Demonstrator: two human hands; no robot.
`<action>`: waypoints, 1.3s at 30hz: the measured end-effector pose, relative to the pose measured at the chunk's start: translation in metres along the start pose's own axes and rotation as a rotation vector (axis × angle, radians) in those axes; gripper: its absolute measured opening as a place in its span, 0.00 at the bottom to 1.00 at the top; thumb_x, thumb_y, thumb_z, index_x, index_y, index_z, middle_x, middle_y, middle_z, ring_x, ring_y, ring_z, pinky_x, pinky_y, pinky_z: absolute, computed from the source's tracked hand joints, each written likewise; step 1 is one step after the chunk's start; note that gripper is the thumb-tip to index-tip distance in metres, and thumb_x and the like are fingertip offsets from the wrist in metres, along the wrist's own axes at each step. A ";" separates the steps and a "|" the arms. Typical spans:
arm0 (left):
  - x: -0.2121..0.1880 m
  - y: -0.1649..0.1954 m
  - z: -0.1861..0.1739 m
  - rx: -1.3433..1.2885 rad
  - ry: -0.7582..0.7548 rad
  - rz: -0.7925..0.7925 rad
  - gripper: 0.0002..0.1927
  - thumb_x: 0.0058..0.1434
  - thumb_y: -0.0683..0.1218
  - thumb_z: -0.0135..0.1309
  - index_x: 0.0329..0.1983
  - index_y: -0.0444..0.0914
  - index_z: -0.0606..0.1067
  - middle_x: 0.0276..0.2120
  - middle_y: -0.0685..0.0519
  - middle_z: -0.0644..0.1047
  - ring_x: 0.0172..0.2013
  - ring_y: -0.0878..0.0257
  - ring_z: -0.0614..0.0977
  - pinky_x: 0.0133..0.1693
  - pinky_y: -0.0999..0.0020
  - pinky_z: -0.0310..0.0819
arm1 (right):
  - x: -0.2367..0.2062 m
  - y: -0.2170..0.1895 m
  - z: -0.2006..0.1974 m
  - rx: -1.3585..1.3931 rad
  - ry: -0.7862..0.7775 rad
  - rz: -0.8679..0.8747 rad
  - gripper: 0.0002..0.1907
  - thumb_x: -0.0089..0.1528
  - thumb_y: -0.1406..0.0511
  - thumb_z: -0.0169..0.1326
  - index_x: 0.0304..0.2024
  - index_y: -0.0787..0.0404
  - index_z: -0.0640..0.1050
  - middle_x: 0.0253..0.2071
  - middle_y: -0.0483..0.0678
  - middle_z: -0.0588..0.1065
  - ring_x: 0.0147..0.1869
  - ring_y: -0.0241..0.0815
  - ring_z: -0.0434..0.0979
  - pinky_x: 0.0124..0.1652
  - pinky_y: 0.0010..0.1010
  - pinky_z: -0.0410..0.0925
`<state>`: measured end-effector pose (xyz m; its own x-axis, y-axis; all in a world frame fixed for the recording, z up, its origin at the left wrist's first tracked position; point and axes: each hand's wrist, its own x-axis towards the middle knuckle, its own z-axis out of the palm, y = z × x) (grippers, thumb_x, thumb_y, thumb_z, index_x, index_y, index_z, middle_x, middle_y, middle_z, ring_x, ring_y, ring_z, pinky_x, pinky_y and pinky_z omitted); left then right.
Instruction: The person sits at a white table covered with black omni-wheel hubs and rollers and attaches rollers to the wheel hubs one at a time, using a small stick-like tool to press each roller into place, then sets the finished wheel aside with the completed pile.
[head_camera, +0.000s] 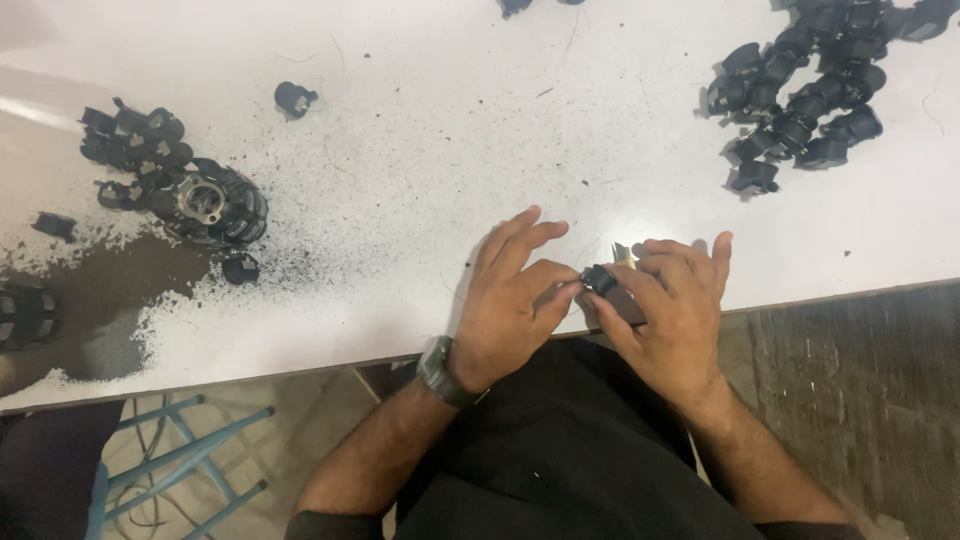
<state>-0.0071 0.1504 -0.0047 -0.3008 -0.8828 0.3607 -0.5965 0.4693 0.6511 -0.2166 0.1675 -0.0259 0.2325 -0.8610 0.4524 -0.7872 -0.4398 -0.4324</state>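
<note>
Holding: left hand (510, 305) and right hand (672, 310) both pinch one small black part (600, 280).
Advice: steady wrists on desk (420, 200) edge.

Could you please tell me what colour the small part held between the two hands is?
The small part is black, seen in the head view.

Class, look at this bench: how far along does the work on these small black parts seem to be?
Possibly done: a pile of black parts lies at the far right, though finished or waiting cannot be told. In hand: the left hand and right hand pinch one small black part at the table edge. Possibly left: a second heap at the left amid black shavings.
</note>
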 end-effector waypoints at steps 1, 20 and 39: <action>-0.003 0.000 -0.001 0.028 0.006 0.031 0.05 0.61 0.45 0.63 0.38 0.42 0.81 0.61 0.51 0.73 0.70 0.48 0.66 0.68 0.44 0.61 | -0.001 0.000 0.000 0.002 0.000 0.004 0.18 0.55 0.60 0.71 0.45 0.58 0.82 0.43 0.47 0.71 0.62 0.52 0.70 0.73 0.68 0.43; 0.007 0.017 -0.016 -0.121 -0.117 -0.212 0.04 0.63 0.45 0.58 0.38 0.40 0.77 0.34 0.55 0.79 0.31 0.62 0.80 0.31 0.67 0.74 | 0.000 0.002 -0.005 0.007 -0.102 -0.030 0.20 0.55 0.60 0.70 0.48 0.56 0.82 0.45 0.46 0.71 0.64 0.52 0.68 0.72 0.71 0.40; 0.006 0.015 -0.011 -0.169 -0.106 -0.268 0.04 0.62 0.44 0.57 0.36 0.38 0.75 0.30 0.53 0.78 0.27 0.61 0.80 0.28 0.66 0.74 | -0.001 -0.001 -0.004 -0.012 -0.102 -0.022 0.21 0.54 0.61 0.70 0.48 0.57 0.82 0.45 0.48 0.71 0.63 0.52 0.68 0.72 0.71 0.42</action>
<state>-0.0101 0.1523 0.0148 -0.2308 -0.9683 0.0958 -0.5360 0.2087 0.8180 -0.2184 0.1697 -0.0234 0.3063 -0.8729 0.3798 -0.7878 -0.4564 -0.4137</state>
